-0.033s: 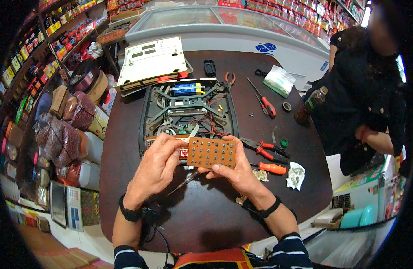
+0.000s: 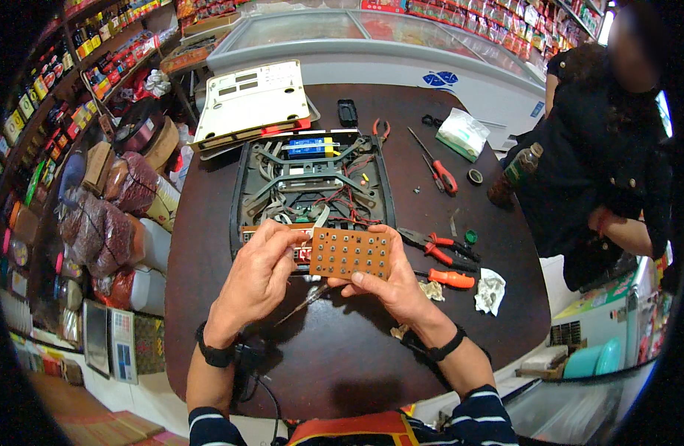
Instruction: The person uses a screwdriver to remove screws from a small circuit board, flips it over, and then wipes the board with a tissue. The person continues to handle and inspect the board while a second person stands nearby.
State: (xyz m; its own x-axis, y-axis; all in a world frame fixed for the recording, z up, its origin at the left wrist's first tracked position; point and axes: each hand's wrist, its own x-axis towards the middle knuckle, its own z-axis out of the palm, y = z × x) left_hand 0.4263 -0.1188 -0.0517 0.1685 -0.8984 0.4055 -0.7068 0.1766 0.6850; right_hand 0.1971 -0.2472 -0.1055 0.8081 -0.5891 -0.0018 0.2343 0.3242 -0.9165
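A brown circuit board [image 2: 349,253] with rows of small push buttons is tilted up over the near side of the table. My right hand [image 2: 392,288] grips its lower right part, thumb on the front face. Fingers of my left hand [image 2: 260,273] are pinched together at the board's left edge, their tips partly hidden. Behind the left fingers, a second board with lit red digits [image 2: 302,255] shows in part. Just beyond lies an opened device base [image 2: 312,195] with a metal frame, wires and a blue battery-like block [image 2: 306,148]. A thin pointed tool [image 2: 301,305] lies below the boards.
A white casing panel [image 2: 251,100] stands at the far left. Right of the base lie pliers [image 2: 446,251], orange-handled screwdrivers [image 2: 451,279], crumpled tissue [image 2: 490,291] and a tape roll [image 2: 475,176]. A bottle [image 2: 516,175] stands at the right edge, beside a person in black [image 2: 594,163].
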